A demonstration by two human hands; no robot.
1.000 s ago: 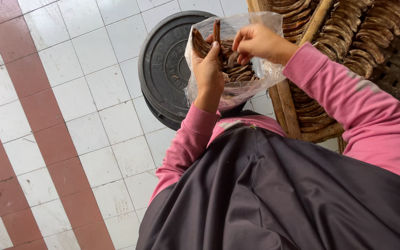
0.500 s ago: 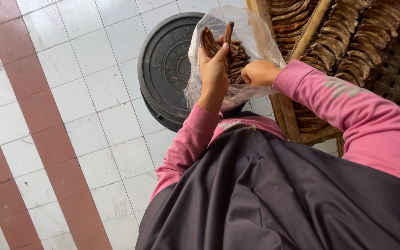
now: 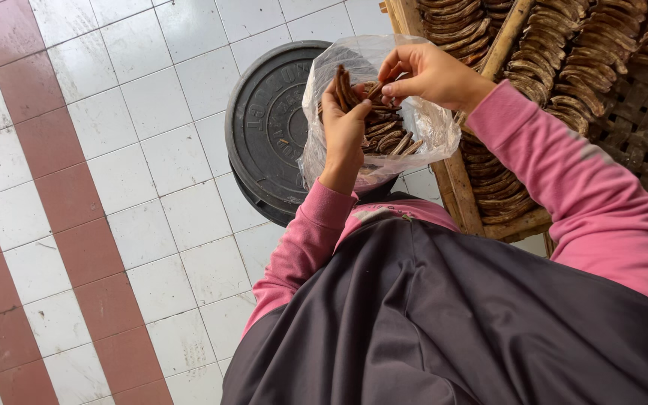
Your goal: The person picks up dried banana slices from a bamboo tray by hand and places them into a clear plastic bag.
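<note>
A small food-drying workshop: wooden racks [image 3: 481,187] stacked with brown dried strips [image 3: 549,67], woven mat [image 3: 639,127], tiled floor [image 3: 114,165].

Round black cover [image 3: 268,131] on tiled floor [image 3: 99,225], woven rack [image 3: 639,127] w/ rows of brown strips [image 3: 564,60]

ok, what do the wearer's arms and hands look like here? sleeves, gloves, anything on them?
Both hands are bare: the left hand and right hand show no gloves, and no rings or watch can be seen. Both arms wear long pink sleeves with ribbed cuffs at the wrist, plain but for a faint pale smudge on the right one. A dark grey garment covers the lap below.
</note>
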